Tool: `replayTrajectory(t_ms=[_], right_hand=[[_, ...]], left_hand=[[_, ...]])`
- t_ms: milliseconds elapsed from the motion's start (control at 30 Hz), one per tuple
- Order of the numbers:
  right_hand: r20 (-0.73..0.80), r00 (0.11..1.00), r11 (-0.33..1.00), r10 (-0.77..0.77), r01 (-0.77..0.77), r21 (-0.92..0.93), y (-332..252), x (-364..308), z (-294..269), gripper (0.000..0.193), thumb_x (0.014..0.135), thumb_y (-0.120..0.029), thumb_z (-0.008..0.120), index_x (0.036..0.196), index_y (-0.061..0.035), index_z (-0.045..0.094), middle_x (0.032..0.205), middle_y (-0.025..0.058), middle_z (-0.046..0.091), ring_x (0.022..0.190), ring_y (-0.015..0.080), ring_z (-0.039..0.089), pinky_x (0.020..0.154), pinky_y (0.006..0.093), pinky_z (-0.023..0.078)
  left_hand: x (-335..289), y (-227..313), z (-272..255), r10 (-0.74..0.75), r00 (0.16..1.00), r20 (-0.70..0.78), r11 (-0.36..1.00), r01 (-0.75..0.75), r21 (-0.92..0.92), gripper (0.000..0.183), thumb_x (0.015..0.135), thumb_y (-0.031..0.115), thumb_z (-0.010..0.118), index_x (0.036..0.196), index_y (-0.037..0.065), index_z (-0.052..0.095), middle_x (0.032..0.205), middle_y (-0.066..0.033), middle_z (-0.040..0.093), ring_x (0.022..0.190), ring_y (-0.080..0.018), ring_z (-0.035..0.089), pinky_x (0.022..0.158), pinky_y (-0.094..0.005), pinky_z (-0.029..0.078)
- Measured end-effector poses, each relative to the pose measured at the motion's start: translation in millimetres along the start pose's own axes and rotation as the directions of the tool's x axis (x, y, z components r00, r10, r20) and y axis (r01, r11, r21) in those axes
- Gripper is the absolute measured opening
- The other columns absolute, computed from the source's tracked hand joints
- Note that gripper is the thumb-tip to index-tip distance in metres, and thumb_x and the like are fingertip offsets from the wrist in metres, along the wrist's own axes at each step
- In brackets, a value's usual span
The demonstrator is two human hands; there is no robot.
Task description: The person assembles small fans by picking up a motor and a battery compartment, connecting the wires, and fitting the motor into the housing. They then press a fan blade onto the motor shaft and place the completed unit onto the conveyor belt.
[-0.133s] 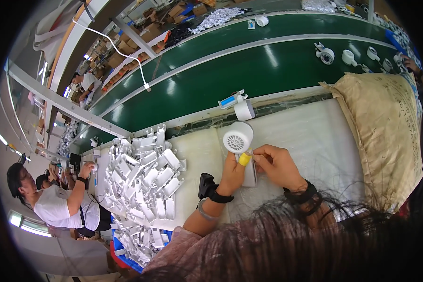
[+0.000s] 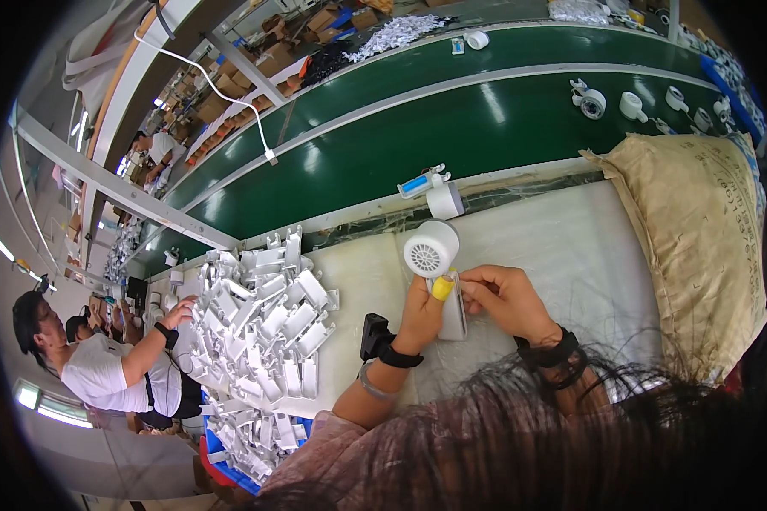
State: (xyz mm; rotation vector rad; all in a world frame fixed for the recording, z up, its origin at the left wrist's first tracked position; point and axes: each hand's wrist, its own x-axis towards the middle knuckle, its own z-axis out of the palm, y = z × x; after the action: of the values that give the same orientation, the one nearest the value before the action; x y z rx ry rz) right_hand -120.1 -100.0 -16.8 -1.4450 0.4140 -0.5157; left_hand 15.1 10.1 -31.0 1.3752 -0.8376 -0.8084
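Note:
A white handheld fan (image 2: 426, 251) with a round grille stands up out of my left hand (image 2: 419, 315), whose fingers are wrapped round its upper handle. A yellow cover (image 2: 441, 288) sits on one digit of that hand, pressed against the handle. My right hand (image 2: 518, 305) is closed in a pinch at the right side of the handle (image 2: 456, 322); its fingertips hide whatever is between them. Beyond the held fan lies another white fan (image 2: 443, 201), its opened handle showing a blue part (image 2: 416, 185).
White plastic handle shells (image 2: 264, 315) are heaped on the left, with more in a blue bin (image 2: 230, 464) below. A large brown sack (image 2: 686, 255) stands at the right. Fans lie on the green conveyor (image 2: 349, 166). A co-worker (image 2: 115, 370) is at the far left.
The co-worker's hand has moved right, to the edge of the shell heap. My right hand has shifted very slightly at the handle; my left hand keeps its hold on the fan.

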Motion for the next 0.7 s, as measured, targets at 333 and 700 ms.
replayTrajectory(t_ms=[333,700], right_hand=[[-0.055,0.998,0.999,0.002,-0.004,-0.035,-5.0,-0.9,2.2,0.012,0.088,-0.007,0.064,0.095,0.0026,0.068,0.076,0.0081,0.068,0.061,0.0124,0.062,0.058,0.025,0.05],[-0.061,0.928,0.707,-0.368,0.237,-0.666,-7.8,-7.8,11.6,0.016,0.084,-0.006,0.062,0.098,-0.002,0.066,0.081,0.0143,0.065,0.07,0.0308,0.065,0.063,0.0382,0.051]], left_hand=[[0.0,-7.1,-2.2,0.007,1.0,0.004,1.0,-0.007,-0.016,0.028,0.1,0.02,0.049,0.122,0.001,0.05,0.106,-0.0044,0.06,0.094,-0.011,0.057,0.083,-0.0271,0.047],[3.2,-15.2,-3.1,0.128,0.992,-0.009,0.983,-0.125,0.135,0.029,0.099,0.016,0.052,0.123,0.0,0.05,0.111,-0.0042,0.058,0.101,-0.0109,0.053,0.09,-0.0281,0.043]])
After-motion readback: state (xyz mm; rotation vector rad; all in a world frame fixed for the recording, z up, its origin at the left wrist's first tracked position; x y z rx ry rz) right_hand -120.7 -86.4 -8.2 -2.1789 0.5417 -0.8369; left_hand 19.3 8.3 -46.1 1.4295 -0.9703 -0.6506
